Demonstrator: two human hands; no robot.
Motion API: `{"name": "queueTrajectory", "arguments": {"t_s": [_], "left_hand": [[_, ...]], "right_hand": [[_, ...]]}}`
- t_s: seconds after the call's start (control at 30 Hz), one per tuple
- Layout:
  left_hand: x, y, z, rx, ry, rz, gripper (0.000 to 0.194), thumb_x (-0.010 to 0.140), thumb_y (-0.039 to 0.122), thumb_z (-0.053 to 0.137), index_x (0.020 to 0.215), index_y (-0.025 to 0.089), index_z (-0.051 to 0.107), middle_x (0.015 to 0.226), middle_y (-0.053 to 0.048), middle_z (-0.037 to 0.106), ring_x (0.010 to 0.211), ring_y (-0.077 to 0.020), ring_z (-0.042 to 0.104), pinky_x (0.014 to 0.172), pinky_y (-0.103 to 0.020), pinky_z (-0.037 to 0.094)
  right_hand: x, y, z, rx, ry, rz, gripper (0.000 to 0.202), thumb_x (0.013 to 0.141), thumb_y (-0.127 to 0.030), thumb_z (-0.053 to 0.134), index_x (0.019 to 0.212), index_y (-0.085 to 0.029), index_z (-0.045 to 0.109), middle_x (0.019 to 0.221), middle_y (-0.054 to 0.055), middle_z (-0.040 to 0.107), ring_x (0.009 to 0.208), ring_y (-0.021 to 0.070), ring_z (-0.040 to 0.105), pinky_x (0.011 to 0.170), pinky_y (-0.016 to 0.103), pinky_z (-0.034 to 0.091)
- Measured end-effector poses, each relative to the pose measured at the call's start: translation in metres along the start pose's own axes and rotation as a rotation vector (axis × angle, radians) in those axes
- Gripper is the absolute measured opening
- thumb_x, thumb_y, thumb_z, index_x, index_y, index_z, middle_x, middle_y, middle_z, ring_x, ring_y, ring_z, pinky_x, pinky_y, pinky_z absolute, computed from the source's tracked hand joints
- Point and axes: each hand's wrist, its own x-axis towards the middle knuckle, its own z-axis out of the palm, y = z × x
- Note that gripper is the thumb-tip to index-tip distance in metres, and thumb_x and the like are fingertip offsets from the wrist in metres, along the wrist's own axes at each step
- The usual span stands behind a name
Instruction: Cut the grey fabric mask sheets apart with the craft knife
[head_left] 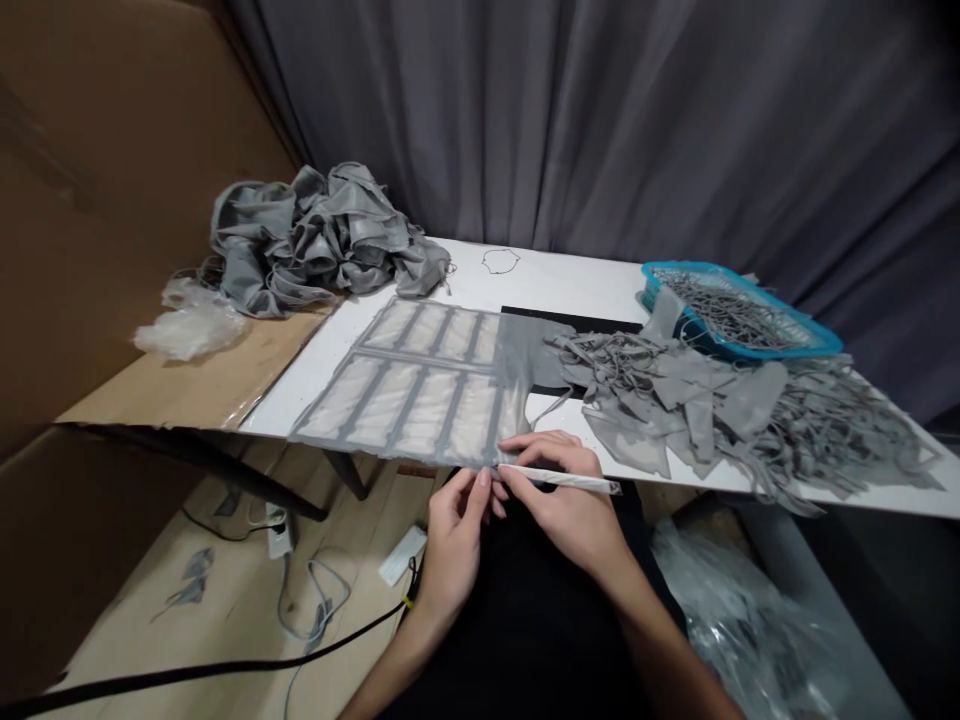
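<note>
A grey fabric panel (420,365) with rows of whitish padded pockets lies flat on the white table, its near edge at the table's front. My left hand (459,510) pinches the near right corner of this panel between thumb and fingers. Just beside it, my right hand (559,490) is closed around a slim white pen-like tool (566,479). The tool's tip is hidden at my fingers, close to the panel's corner, so its exact kind cannot be made out. A loose, unpadded strip of grey fabric (517,385) runs along the panel's right side.
Grey fabric scraps (675,400) cover the table's right side, before a blue basket (750,345) of thin grey strips. Crumpled grey fabric pieces (322,235) are heaped at back left beside clear plastic (191,320). Cables (225,668) cross below; a plastic bag (742,600) sits lower right.
</note>
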Motion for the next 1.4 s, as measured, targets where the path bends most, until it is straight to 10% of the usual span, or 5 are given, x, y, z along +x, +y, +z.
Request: {"name": "queueTrajectory", "arguments": {"t_s": [0.7, 1.13, 1.4], "left_hand": [[0.000, 0.001, -0.005, 0.064, -0.028, -0.010, 0.050, 0.107, 0.058, 0.066, 0.075, 0.020, 0.064, 0.070, 0.001, 0.062, 0.069, -0.0162, 0.058, 0.070, -0.027, 0.045], [-0.004, 0.006, -0.002, 0.046, 0.006, 0.027, 0.046, 0.108, 0.054, 0.067, 0.077, 0.021, 0.061, 0.070, 0.003, 0.056, 0.068, -0.0153, 0.053, 0.066, -0.027, 0.042], [-0.005, 0.006, -0.002, 0.037, 0.004, 0.030, 0.047, 0.111, 0.053, 0.063, 0.077, 0.022, 0.057, 0.070, 0.004, 0.051, 0.067, -0.0150, 0.048, 0.066, -0.028, 0.038]], "right_hand": [[-0.008, -0.006, 0.006, 0.044, 0.020, 0.040, 0.027, 0.092, -0.023, 0.084, 0.067, -0.027, 0.074, 0.101, 0.003, 0.089, 0.100, 0.0281, 0.081, 0.106, 0.049, 0.049], [-0.022, -0.010, 0.017, -0.379, 0.046, -0.354, 0.026, 0.106, -0.009, 0.062, 0.085, -0.024, 0.064, 0.118, 0.006, 0.084, 0.111, 0.0252, 0.078, 0.107, 0.048, 0.044], [-0.017, -0.013, 0.015, -0.111, 0.058, -0.078, 0.025, 0.101, -0.022, 0.075, 0.077, -0.028, 0.072, 0.108, 0.006, 0.089, 0.108, 0.0297, 0.082, 0.108, 0.050, 0.050]]}}
